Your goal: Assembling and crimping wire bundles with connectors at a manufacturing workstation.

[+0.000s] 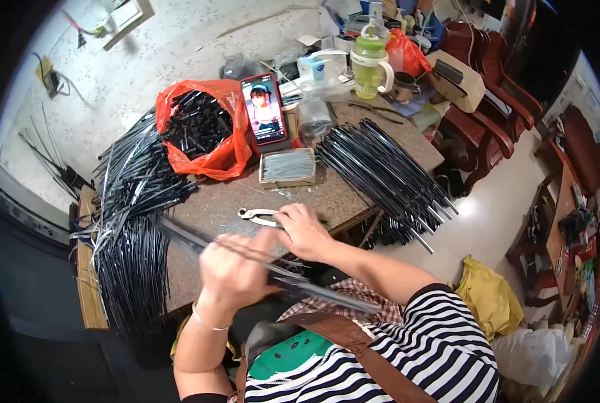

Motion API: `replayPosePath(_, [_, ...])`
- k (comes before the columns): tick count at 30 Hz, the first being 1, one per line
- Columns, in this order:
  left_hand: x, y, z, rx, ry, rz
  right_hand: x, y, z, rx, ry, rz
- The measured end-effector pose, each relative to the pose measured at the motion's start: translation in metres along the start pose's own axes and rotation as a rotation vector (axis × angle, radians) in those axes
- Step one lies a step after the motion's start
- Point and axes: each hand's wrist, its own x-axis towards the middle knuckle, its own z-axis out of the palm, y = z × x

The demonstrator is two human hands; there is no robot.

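The left grip (pixel 236 269) is clamped on a bundle of thin black rods (pixel 293 279) that slants across the lap, from the tabletop (pixel 313 198) edge down to the striped shirt. The right grip (pixel 305 232) rests closed on the same rods, just beside metal pliers (pixel 256 215). A small box of pins (pixel 287 166) lies further back, and black rod heaps (pixel 135 221) lie at the left.

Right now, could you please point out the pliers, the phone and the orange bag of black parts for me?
pliers (pixel 254 215), head view, on the metal head by the jaws.
phone (pixel 263 107), head view, middle of its lit screen.
orange bag (pixel 221 158), head view, on its front wall.
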Motion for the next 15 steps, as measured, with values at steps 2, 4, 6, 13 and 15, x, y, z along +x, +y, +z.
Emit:
replayPosePath(2, [0.028,0.018,0.004,-0.136,-0.08,0.199,0.017,-0.023,-0.022,1.47,-0.39,0.85])
replayPosePath(4, [0.034,0.031,0.018,-0.674,-0.144,0.314,0.038,-0.048,-0.08,2.132,-0.566,0.826])
replayPosePath(6, [0.036,0.041,0.007,-0.827,-0.131,0.554,0.045,-0.053,-0.105,1.6,-0.146,0.764])
replayPosePath(13, [0.062,0.054,-0.049,-0.396,0.225,0.23,0.059,0.037,-0.21,0.009,0.398,0.341])
replayPosePath(15, [0.057,0.055,-0.049,-0.397,0.242,0.198,0.049,0.062,-0.218,-0.508,0.304,0.099])
